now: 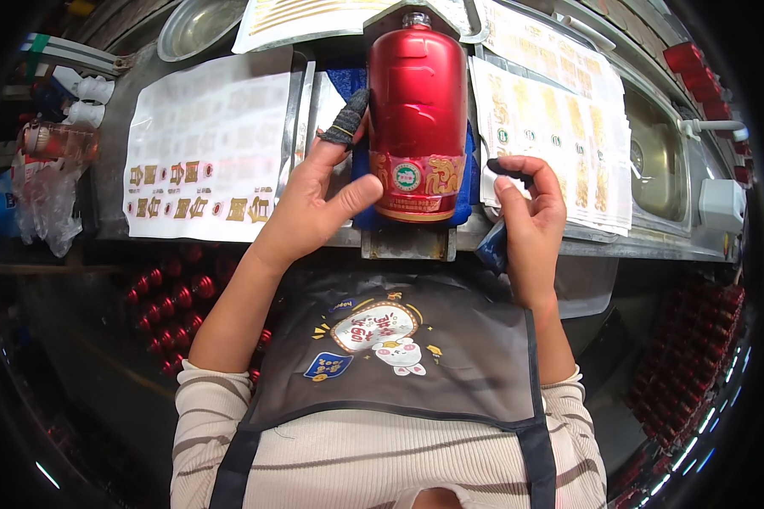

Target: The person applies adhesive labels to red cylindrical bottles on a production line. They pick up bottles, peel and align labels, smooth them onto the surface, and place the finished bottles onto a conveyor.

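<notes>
A glossy red bottle [417, 102] with a clear glass neck lies on a blue-padded stand [361, 182], neck pointing away from me. Round its near end runs a red and gold label [424, 176] with a green and white emblem. My left hand [318, 199] is at the bottle's left side, thumb and forefinger apart, the thumb by the label's edge; a dark knitted cover wraps one finger. To the right of the bottle, my right hand [530, 212] is closed, thumb against a black-covered fingertip. From its palm sticks out a dark blue flat piece [493, 248], its kind unclear.
Sheets of gold and red decals lie at left [204, 144] and right [552, 136]. A metal bowl [197, 30] stands at the far left, and a sink [654, 161] is at right. Red bottles are massed below the bench at left [174, 305] and right [688, 365].
</notes>
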The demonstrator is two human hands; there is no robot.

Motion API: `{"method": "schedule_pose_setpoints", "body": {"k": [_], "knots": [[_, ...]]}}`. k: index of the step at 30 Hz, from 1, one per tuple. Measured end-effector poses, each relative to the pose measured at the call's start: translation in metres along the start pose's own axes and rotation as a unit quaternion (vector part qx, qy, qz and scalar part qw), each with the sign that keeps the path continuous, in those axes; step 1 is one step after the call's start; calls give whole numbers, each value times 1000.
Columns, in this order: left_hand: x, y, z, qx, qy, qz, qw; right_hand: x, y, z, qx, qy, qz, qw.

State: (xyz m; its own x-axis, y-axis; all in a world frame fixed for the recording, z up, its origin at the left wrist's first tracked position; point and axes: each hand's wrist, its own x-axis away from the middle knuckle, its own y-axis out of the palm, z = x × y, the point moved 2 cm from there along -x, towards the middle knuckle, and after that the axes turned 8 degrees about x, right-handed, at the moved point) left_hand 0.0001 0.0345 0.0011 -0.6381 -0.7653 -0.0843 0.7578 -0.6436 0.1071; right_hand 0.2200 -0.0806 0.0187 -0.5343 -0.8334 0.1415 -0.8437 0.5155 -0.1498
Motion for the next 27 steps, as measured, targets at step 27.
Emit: {"method": "schedule_pose_setpoints", "body": {"k": [27], "knots": [[-1,14,-13,-25,-10,76,997,-15,22,-9,-3,4,-157,988]]}}
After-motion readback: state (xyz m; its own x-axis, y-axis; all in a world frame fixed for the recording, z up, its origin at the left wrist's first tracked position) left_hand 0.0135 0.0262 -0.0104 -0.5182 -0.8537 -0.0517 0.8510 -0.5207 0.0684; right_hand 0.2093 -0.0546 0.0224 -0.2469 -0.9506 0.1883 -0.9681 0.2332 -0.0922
